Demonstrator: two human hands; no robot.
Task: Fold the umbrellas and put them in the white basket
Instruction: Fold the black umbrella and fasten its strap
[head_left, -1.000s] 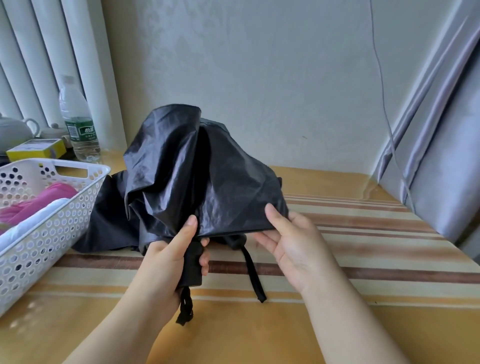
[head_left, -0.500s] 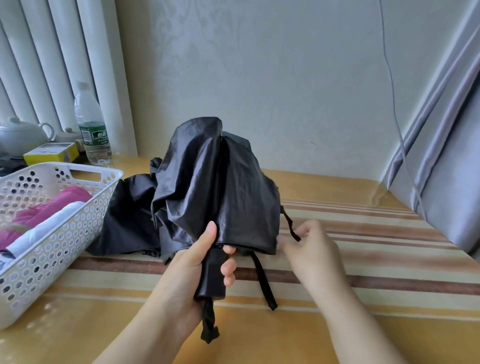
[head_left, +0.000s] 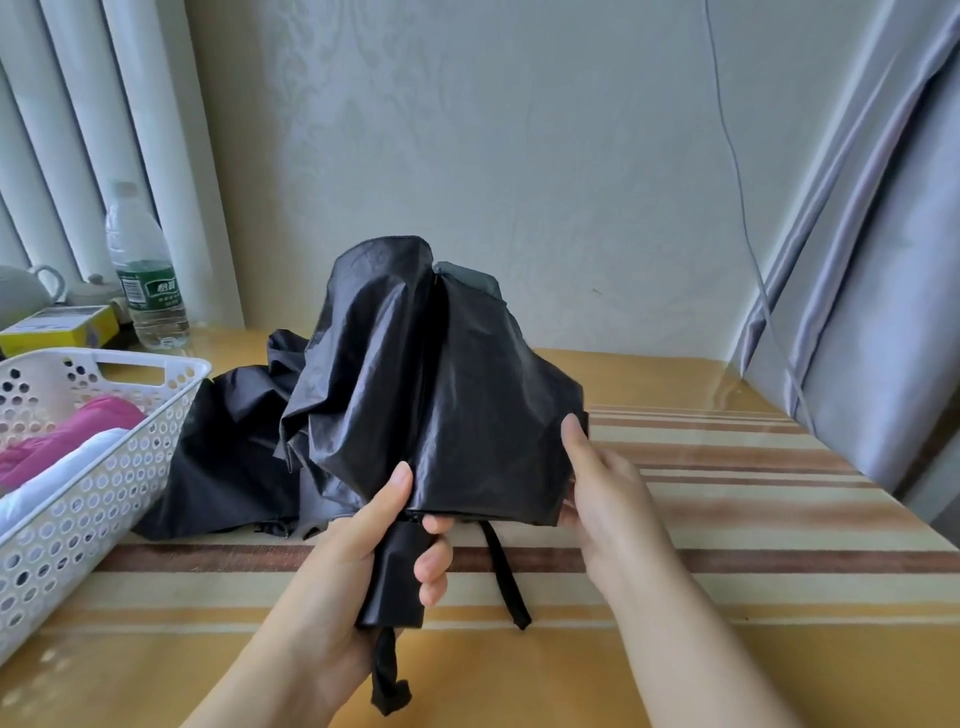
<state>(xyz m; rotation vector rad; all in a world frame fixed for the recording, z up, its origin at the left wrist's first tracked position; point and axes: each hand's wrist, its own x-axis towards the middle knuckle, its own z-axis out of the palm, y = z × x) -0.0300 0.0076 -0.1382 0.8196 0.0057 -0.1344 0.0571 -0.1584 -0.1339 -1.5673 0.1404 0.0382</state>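
umbrella: black
basket: white, with round holes
tablecloth: cream with brown stripes
box: yellow

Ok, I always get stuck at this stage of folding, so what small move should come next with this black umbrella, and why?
Probably wrap the loose canopy around the shaft with the right hand: the left hand grips the handle, the fabric still billows, and the strap hangs unfastened.

black umbrella, collapsed, upright; white basket left
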